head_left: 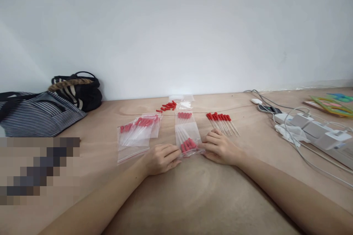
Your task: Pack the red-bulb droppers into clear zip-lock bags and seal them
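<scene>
A clear zip bag (188, 131) lies flat at the middle of the table, holding several red-capped clear droppers, some caps at its far end and some at its near end. My left hand (163, 158) is closed at the bag's near left corner, fingers curled on its edge. On the opposite side, my right hand (220, 147) pinches the near right corner. Beyond my right hand, several loose red-capped droppers (223, 123) lie side by side. Filled bags of droppers (135, 136) overlap one another left of the middle bag.
Loose red caps (168, 106) and clear tubes (184, 105) lie near the wall. Striped bag (41, 114) and black bag (88, 93) stand at the left. Power strip with chargers (317, 128), cables, a phone (268, 109) and crumpled tissue (291, 134) are at the right.
</scene>
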`<act>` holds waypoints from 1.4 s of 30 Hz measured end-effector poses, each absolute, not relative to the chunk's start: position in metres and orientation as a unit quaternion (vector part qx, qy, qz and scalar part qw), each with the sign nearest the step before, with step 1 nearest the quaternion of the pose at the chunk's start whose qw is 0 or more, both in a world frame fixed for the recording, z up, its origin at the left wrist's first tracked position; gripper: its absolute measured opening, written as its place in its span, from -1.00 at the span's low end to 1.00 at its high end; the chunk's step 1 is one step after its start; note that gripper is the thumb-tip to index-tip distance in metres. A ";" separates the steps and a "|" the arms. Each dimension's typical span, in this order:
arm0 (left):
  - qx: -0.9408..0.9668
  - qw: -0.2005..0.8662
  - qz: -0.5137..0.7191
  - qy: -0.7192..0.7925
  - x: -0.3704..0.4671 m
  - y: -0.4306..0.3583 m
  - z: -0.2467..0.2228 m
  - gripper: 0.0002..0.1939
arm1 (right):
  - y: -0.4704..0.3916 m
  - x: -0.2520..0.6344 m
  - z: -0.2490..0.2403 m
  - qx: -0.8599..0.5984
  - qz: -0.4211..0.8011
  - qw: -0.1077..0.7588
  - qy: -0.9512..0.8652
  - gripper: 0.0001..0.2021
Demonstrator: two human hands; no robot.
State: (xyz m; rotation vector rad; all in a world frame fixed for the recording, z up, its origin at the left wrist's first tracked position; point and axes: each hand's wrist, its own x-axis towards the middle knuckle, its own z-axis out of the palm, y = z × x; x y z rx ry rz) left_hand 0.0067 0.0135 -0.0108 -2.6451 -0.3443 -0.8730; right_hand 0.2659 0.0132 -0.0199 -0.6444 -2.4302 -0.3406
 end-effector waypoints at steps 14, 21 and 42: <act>-0.921 0.265 -0.267 -0.103 0.006 0.022 -0.009 -0.78 | 0.018 0.259 -0.020 -0.158 -0.316 0.279 -0.893 -0.75; -0.909 0.297 -0.278 -0.090 0.005 0.029 -0.015 -0.84 | 0.023 0.256 -0.023 -0.173 -0.317 0.268 -0.893 -0.70; -0.931 0.237 -0.276 -0.027 0.015 0.026 0.001 -0.77 | 0.028 0.230 -0.024 -0.322 -0.236 0.265 -0.878 -0.85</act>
